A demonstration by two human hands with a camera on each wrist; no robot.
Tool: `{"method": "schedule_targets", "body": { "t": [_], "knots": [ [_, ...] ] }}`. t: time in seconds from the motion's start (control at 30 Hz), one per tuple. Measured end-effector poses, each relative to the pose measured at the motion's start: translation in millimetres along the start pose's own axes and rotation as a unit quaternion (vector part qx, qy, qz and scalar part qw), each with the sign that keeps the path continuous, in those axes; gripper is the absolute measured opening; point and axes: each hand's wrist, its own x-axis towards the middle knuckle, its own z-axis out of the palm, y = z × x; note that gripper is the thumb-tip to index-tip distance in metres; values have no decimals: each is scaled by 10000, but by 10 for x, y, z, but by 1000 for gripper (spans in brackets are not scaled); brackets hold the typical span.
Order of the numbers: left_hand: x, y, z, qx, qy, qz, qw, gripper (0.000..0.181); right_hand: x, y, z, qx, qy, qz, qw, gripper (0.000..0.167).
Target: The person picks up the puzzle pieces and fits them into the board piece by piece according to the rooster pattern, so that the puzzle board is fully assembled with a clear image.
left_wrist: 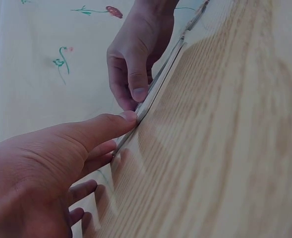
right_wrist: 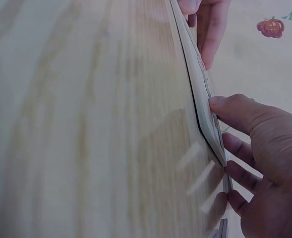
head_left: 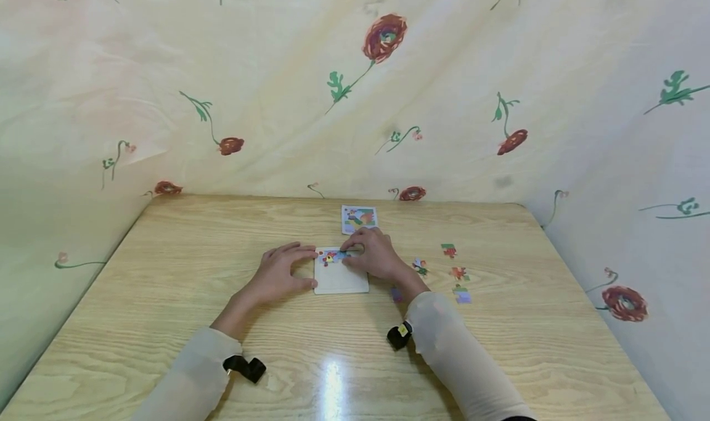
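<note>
With the left hand [head_left: 281, 273], relaxed and not gripping, touching the left edge of the tray [head_left: 341, 279]; with the right hand [head_left: 374, 253], reaching over puzzle pieces [head_left: 331, 256] inside the tray's far part, cannot tell if pinching. By pressing unevenly, possibly risking dislodging them.

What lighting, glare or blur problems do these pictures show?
Head view: bright glare on the table, bottom centre; loose puzzle pieces too small for fine detail. Left wrist view: dimmer, shadows beside the left hand. Right wrist view: table grain blurred at left, shadows beside the right hand.
</note>
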Motion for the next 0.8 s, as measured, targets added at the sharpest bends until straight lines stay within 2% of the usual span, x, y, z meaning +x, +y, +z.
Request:
{"method": "schedule_targets", "body": {
  "t": [0.27,0.5,0.63,0.8],
  "knots": [
    [-17,7,9,-10,33,-6,10000,62,1,9,-10,73,-100,21,9999,16],
    [-28,13,11,-6,23,19,10000,63,-34,34,-75,738,-307,239,9965,19],
    [-27,-10,25,-19,9,31,10000,64,-89,104,-138,993,-352,158,9943,20],
    [-29,-42,30,-18,-34,33,10000,64,-196,241,-279,981,-238,94,9948,24]
  ]
}}
